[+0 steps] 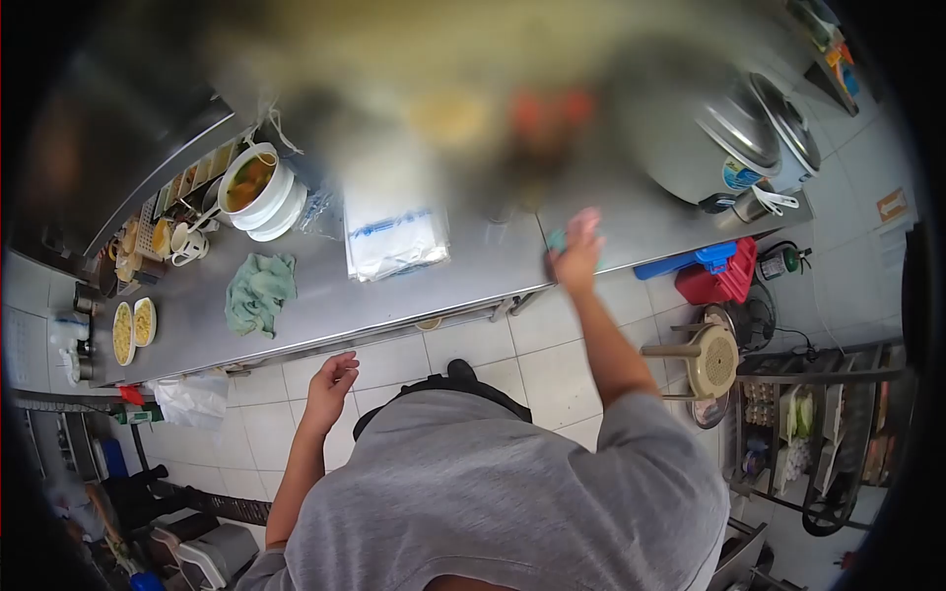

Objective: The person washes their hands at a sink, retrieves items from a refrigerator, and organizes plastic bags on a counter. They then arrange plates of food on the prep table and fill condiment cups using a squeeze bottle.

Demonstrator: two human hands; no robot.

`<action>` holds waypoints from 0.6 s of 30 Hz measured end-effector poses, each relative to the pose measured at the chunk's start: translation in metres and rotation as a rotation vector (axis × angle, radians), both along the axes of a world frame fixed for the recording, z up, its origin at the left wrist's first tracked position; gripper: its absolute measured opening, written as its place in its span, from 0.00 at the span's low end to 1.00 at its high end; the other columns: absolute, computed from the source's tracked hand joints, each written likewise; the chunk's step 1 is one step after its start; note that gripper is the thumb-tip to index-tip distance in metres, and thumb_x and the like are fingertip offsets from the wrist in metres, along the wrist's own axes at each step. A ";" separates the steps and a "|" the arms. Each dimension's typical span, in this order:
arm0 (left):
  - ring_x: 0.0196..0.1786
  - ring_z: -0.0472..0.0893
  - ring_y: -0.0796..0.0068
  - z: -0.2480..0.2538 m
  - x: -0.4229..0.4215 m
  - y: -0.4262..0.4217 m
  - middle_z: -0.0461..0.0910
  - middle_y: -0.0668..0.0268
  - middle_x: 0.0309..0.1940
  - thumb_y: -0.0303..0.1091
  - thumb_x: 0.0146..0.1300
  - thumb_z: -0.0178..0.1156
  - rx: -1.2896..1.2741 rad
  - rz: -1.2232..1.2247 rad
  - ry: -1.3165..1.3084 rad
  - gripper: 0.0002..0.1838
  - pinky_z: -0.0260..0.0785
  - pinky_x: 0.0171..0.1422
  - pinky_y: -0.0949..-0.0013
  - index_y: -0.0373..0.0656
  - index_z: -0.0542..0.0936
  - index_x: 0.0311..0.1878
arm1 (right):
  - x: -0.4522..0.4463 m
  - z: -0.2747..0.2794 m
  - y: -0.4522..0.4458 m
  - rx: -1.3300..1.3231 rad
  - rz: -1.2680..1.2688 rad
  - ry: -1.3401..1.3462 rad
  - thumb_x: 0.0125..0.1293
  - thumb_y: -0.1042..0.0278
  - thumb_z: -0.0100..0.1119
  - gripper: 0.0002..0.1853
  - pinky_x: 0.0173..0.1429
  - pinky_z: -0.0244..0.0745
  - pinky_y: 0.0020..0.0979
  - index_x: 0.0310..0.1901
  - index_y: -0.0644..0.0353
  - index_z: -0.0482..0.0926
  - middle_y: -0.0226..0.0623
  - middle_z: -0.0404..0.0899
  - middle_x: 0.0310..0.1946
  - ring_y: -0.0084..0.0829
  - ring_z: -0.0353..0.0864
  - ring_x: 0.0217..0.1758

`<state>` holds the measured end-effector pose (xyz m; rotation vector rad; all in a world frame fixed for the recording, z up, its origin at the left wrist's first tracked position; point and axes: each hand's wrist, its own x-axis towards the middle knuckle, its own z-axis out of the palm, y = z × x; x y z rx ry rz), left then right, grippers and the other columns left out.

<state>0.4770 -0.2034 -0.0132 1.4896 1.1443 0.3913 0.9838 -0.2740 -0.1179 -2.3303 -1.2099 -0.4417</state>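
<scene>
My right hand (577,250) is over the steel counter (473,271) near its front edge, its fingers closed around a small green cloth (558,239) that shows only in part. My left hand (335,380) hangs in front of the counter, over the floor, with its fingers curled loosely and apart and nothing in them. Between the two hands, a stack of white plastic bags (396,241) with blue print lies on the counter. Left of the bags is a crumpled green towel (260,294).
At the left stand white bowls of soup (252,185), two oval dishes (123,333) and small containers. Large lidded pots (739,128) are at the right. A beige stool (711,361) and red box (727,280) stand on the floor at right. The upper middle is blurred.
</scene>
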 end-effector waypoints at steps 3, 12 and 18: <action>0.47 0.77 0.75 0.005 0.019 0.007 0.79 0.63 0.46 0.29 0.64 0.57 -0.075 0.088 0.017 0.18 0.68 0.53 0.71 0.41 0.74 0.57 | -0.118 -0.019 -0.015 -0.055 0.525 0.424 0.41 0.75 0.65 0.31 0.66 0.58 0.46 0.53 0.64 0.72 0.47 0.71 0.57 0.51 0.68 0.59; 0.58 0.74 0.68 0.028 0.047 0.072 0.71 0.61 0.59 0.46 0.66 0.52 -0.503 0.303 -0.692 0.26 0.68 0.59 0.60 0.45 0.66 0.64 | -0.224 0.131 0.108 0.133 0.883 0.810 0.55 0.55 0.67 0.34 0.66 0.60 0.43 0.59 0.66 0.69 0.49 0.68 0.61 0.48 0.66 0.64; 0.63 0.69 0.61 0.012 0.002 0.149 0.67 0.54 0.62 0.42 0.59 0.61 0.146 0.479 0.005 0.35 0.60 0.66 0.61 0.36 0.62 0.66 | -0.165 0.062 0.193 -0.233 -0.004 0.701 0.55 0.50 0.66 0.30 0.58 0.64 0.46 0.52 0.64 0.74 0.46 0.72 0.54 0.46 0.69 0.57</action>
